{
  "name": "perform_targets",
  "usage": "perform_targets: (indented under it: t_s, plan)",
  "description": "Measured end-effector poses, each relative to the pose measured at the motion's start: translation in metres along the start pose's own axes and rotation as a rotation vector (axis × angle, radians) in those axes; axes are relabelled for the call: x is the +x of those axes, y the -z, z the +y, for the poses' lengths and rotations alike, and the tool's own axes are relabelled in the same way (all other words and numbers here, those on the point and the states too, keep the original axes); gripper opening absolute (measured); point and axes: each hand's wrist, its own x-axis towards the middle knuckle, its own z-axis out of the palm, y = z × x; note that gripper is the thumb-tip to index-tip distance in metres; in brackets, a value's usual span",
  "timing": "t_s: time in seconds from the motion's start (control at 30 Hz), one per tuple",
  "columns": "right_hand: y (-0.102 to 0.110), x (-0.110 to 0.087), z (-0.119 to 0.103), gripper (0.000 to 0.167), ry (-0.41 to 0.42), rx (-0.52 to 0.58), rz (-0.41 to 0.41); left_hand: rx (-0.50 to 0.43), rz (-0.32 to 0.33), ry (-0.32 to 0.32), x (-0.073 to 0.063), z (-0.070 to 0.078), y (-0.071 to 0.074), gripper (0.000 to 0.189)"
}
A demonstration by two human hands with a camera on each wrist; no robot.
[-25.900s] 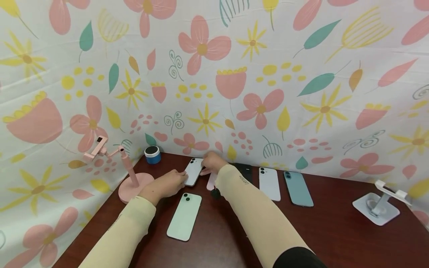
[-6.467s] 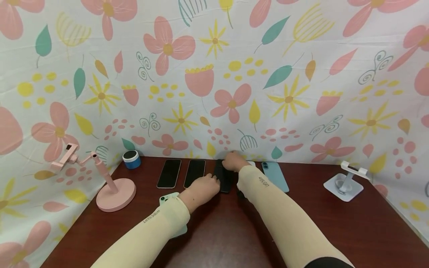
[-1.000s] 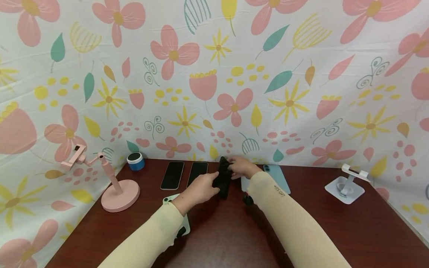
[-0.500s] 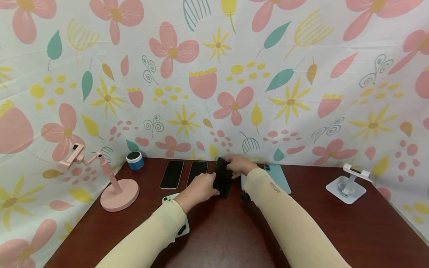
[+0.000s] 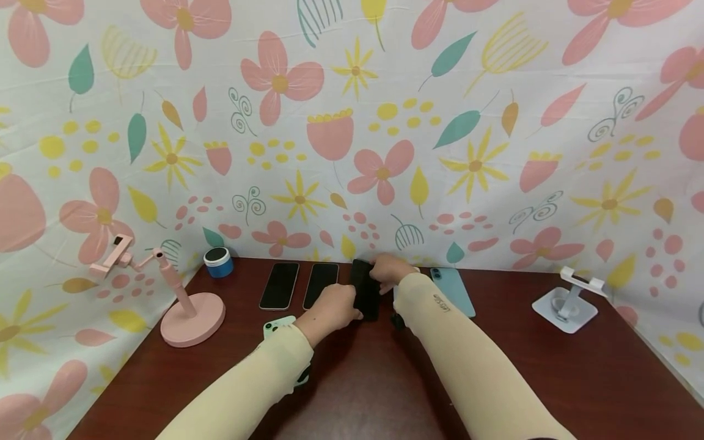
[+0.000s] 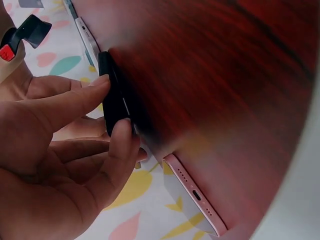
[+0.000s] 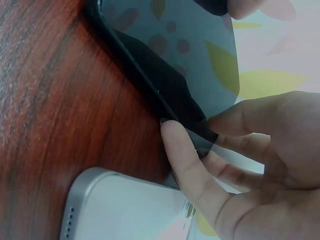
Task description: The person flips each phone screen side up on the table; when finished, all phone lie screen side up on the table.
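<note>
A black phone [image 5: 365, 299] is held between both hands at the back of the table, its dark glossy face upward. My left hand [image 5: 332, 311] pinches its left side with thumb and fingers near the close end; in the left wrist view the phone [image 6: 115, 100] is seen edge-on. At the far right corner my right hand [image 5: 389, 272] grips it, thumb and fingertips on the edge. The glossy face [image 7: 165, 65] mirrors the wall pattern in the right wrist view. Right beside that hand lies a white phone [image 7: 130, 205], mostly hidden by the arm in the head view.
Two phones [image 5: 279, 286] lie screen up on the left; the nearer one to my hand has a pink frame [image 6: 197, 195]. A mint phone [image 5: 277, 324] sits under my left forearm. Light blue phone [image 5: 453, 293], pink stand [image 5: 192, 321], blue-and-white cylinder [image 5: 218, 263] and white stand [image 5: 565, 308] stand around.
Some seconds ago the black phone lay matte side up; one second ago it was tipped steeply, now it is flatter, glossy face up. Long before, the hands held a white phone further left.
</note>
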Motion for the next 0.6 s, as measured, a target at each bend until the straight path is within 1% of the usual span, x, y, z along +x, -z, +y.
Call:
perform_targets:
  t_s: [0.2, 0.33, 0.5, 0.6]
  plan:
    - [-0.005, -0.004, -0.006, 0.056, 0.008, -0.066, 0.046, 0.019, -0.026, 0.007, 0.0, 0.001, -0.001, 0.024]
    - [-0.008, -0.003, -0.008, 0.054, -0.008, -0.064, 0.048, 0.038, -0.029, -0.003, -0.001, 0.0, -0.002, 0.022]
    - [-0.01, 0.003, -0.009, 0.05, -0.015, -0.147, 0.045, 0.052, -0.029, -0.019, -0.002, 0.0, -0.002, 0.02]
    - [-0.011, 0.005, -0.008, 0.05, -0.014, -0.167, 0.042, 0.046, -0.033, -0.016, -0.003, 0.001, -0.002, 0.019]
